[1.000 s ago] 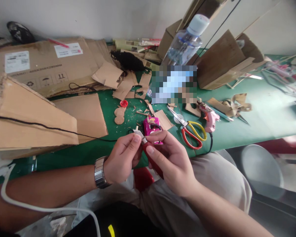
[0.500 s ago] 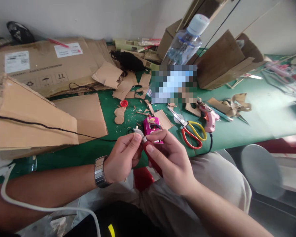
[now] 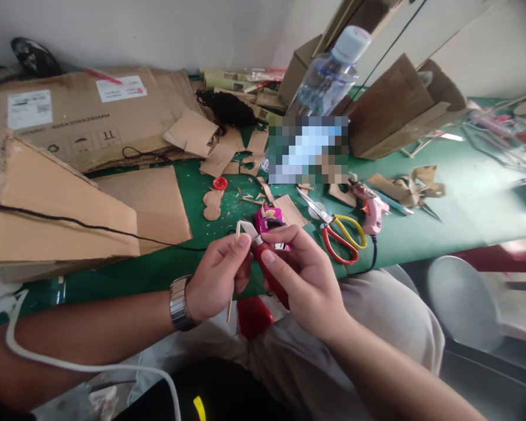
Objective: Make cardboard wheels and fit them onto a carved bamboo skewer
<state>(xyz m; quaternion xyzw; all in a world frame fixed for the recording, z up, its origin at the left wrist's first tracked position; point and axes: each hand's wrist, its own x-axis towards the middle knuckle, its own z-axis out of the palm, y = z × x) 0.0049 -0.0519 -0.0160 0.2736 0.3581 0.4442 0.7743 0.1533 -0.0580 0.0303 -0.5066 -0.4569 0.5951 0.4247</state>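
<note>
My left hand (image 3: 217, 272), with a metal watch on its wrist, is closed around a thin wooden stick (image 3: 230, 307). The stick's top pokes up above the thumb and its lower end hangs below the fist. Wrapped around the red handle of a knife (image 3: 274, 275) is my right hand (image 3: 309, 280). The knife's short, wide blade points up and left, beside the stick's top end; whether it touches the wood I cannot tell. Just behind the hands sits a magenta object (image 3: 267, 217), partly hidden by my right fingers.
Scissors (image 3: 333, 225) with red and yellow handles lie right of the hands, beside a pink glue gun (image 3: 372, 207). Cardboard scraps (image 3: 223, 152) and a red cap (image 3: 220, 183) lie beyond. A large cardboard box (image 3: 74, 111) stands back left; a water bottle (image 3: 326, 76) rises at back.
The stick has turned more upright in my left hand, with its lower end now showing below the fist. The blade's angle has shifted slightly beside it.
</note>
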